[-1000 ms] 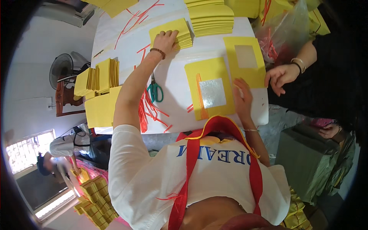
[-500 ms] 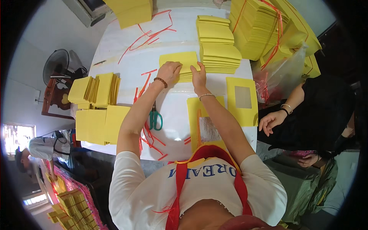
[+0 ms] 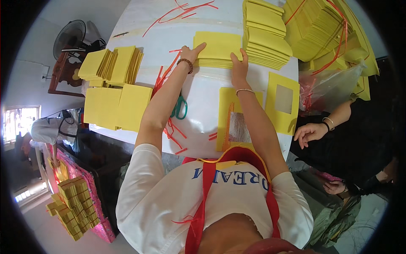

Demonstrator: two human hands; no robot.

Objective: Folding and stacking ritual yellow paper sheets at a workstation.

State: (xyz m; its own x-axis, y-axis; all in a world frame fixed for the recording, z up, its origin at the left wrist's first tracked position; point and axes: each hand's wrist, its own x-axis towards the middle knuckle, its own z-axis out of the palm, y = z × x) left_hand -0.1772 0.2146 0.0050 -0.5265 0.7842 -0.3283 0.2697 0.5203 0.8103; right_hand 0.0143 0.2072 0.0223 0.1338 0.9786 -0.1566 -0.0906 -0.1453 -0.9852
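Observation:
A stack of folded yellow paper (image 3: 218, 45) lies on the white table in front of me. My left hand (image 3: 191, 54) grips its left end, thumb on top. At its right end, my right hand (image 3: 240, 67) holds the edge between thumb and fingers. Just beyond that hand, a longer overlapping row of folded yellow paper (image 3: 265, 36) reaches toward the far edge. Beneath my right forearm lies a yellow sheet with a silvery rectangle and an orange strip (image 3: 224, 99). Teal-handled scissors (image 3: 182, 108) lie beside my left forearm, partly hidden by it.
Yellow paper piles (image 3: 116, 106) stand at left. Red plastic strips (image 3: 173, 131) are scattered about. On the right are another sheet with a pale rectangle (image 3: 270, 93), tied bundles (image 3: 313, 29), a clear plastic bag (image 3: 330, 82) and another person's hand (image 3: 311, 133). A fan (image 3: 69, 34) stands far left.
The view has shifted, so the table sits higher in it. My left hand has gone from the stack's top to its left end; my right hand stays at the right end.

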